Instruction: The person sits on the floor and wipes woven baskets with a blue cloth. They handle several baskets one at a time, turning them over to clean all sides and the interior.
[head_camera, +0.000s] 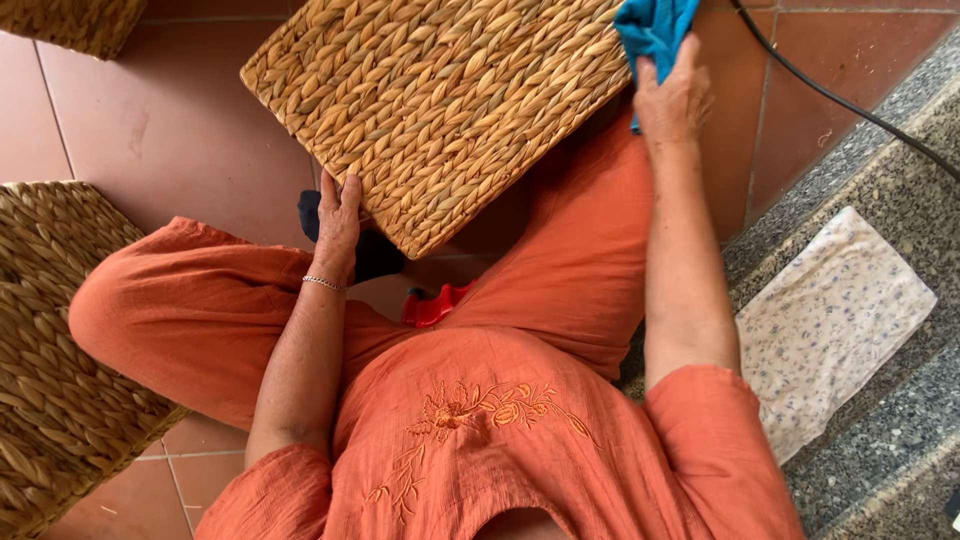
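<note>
A square woven wicker basket (435, 105) is tilted over my knees, its flat woven side facing up. My left hand (338, 222) grips its near left edge, a thin bracelet on the wrist. My right hand (672, 92) presses a blue cloth (652, 28) against the basket's right edge at the top of the view. I sit in orange trousers and an orange embroidered top.
A second wicker basket (50, 340) stands at my left, and another basket's corner (75, 22) shows top left. A white flowered cloth (830, 320) lies on the grey stone step at right. A black cable (840, 100) crosses the red tiles. A red object (432, 305) peeks between my legs.
</note>
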